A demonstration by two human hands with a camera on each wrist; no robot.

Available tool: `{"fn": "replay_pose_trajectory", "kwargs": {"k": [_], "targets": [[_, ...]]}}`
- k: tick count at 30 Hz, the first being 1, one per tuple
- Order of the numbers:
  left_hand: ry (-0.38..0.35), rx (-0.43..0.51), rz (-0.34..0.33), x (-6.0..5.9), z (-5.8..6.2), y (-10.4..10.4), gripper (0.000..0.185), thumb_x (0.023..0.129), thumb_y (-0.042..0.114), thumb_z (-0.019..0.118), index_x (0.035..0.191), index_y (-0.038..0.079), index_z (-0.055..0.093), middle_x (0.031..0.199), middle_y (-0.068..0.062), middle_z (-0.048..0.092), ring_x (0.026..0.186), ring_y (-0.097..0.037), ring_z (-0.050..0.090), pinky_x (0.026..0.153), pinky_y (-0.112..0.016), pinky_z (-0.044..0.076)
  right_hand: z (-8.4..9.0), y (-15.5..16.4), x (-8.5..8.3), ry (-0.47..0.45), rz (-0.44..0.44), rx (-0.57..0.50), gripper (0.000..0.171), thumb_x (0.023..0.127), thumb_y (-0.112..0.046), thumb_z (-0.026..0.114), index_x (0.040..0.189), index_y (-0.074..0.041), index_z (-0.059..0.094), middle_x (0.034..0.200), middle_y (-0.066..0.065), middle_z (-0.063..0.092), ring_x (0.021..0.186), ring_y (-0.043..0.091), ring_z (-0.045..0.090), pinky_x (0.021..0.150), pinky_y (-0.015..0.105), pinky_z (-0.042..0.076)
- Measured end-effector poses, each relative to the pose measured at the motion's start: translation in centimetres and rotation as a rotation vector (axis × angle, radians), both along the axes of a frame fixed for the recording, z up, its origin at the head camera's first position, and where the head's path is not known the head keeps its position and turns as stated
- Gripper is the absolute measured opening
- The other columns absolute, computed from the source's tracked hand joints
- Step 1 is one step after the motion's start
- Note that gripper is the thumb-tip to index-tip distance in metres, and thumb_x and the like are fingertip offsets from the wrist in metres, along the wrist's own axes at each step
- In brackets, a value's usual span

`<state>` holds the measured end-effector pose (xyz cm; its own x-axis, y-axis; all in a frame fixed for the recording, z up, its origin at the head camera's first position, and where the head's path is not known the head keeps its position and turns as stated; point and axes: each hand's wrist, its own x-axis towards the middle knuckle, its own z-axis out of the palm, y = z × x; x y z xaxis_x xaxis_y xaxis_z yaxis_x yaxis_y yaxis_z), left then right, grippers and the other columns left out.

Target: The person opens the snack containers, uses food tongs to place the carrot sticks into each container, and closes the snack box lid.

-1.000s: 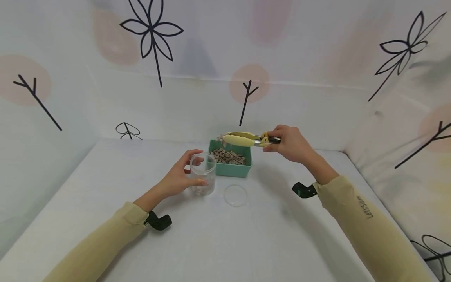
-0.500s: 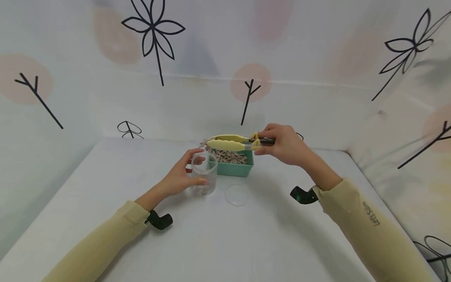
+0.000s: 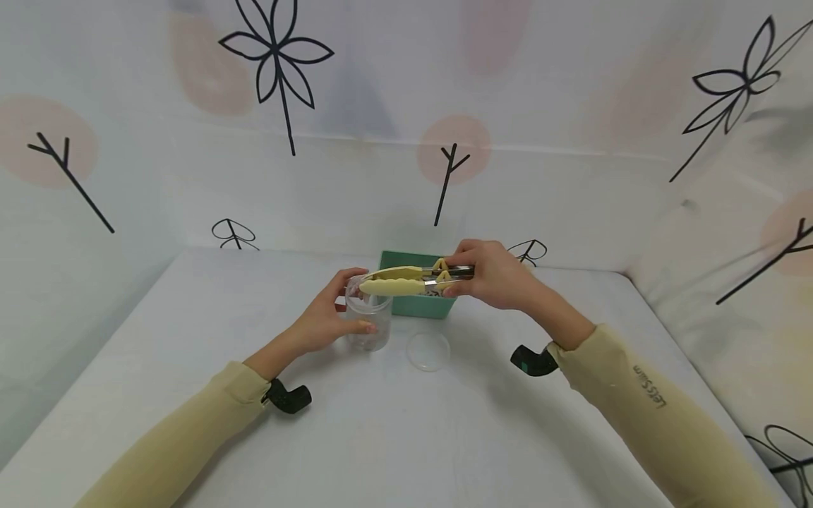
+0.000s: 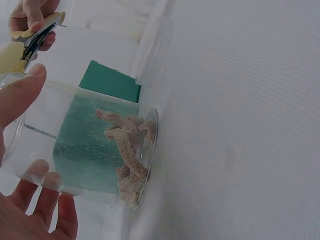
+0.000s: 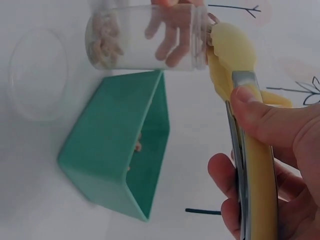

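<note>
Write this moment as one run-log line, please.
left hand holds clear jar | right hand grips yellow tongs, tips at jar mouth | teal box behind | lid on table

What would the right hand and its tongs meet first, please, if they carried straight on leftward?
Probably the jar's open mouth: the tongs' tips already sit at its rim, beside the left hand. Depth is uncertain.

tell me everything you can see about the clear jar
The clear jar is a see-through, plastic-looking cylinder, lidless, upright on the white table beside the teal bin. A few brown sticks lie at its bottom. The left hand grips its side; the yellow tongs hover over its open mouth.
</note>
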<state>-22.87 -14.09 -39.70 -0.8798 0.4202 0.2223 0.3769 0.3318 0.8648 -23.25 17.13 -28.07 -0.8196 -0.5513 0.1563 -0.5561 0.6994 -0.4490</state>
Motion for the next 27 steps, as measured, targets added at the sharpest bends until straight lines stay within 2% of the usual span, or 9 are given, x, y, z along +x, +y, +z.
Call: {"fn": "replay_pose_trajectory", "kwargs": {"k": [7,11,16,20,27], "targets": [[0.001,0.001,-0.002,0.2,0.2,0.1,0.092,0.077,0.019,0.088,0.151,0.025,0.034,0.137,-0.007,0.051,0.119,-0.027,0.048,0.097,-0.053,0.043,0.5,-0.3,-0.2,0.045,0.040,0.084,0.047,0.080,-0.020,0.086,0.121,-0.002,0.071,0.097,0.004,0.061,0.080,0.017,0.055,0.065,0.032,0.048],[-0.003,-0.001,0.000,0.1,0.1,0.0,0.092,0.077,0.018,0.088,0.151,0.025,0.034,0.136,-0.007,0.051,0.119,-0.028,0.048,0.097,-0.053,0.043,1.9,-0.8,-0.5,0.093,0.065,0.207,0.049,0.079,-0.024,0.086,0.121,-0.003,0.072,0.097,0.004,0.061,0.081,0.017,0.056,0.066,0.032,0.048],[-0.003,0.003,-0.006,0.0,0.2,0.1,0.091,0.077,0.016,0.088,0.150,0.023,0.034,0.136,-0.009,0.051,0.119,-0.029,0.047,0.098,-0.055,0.042,4.4,-2.6,-0.4,0.150,0.058,0.415,0.042,0.080,-0.027,0.086,0.119,-0.013,0.075,0.096,-0.001,0.058,0.081,0.018,0.055,0.065,0.033,0.048],[-0.012,0.008,-0.011,0.0,0.3,0.1,0.091,0.078,0.015,0.087,0.151,0.020,0.033,0.136,-0.010,0.050,0.121,-0.030,0.047,0.099,-0.055,0.041,5.9,-4.3,-0.1,0.186,0.057,0.560,0.041,0.081,-0.029,0.085,0.119,-0.020,0.075,0.101,-0.003,0.059,0.085,0.017,0.056,0.067,0.035,0.049],[-0.015,-0.014,0.000,0.1,0.2,0.1,0.090,0.078,0.018,0.087,0.151,0.025,0.034,0.138,-0.010,0.049,0.121,-0.029,0.046,0.099,-0.053,0.042,6.7,-7.2,0.4,0.264,0.102,0.729,0.033,0.085,-0.028,0.080,0.118,-0.024,0.075,0.104,-0.003,0.060,0.082,0.016,0.059,0.068,0.037,0.051]]}}
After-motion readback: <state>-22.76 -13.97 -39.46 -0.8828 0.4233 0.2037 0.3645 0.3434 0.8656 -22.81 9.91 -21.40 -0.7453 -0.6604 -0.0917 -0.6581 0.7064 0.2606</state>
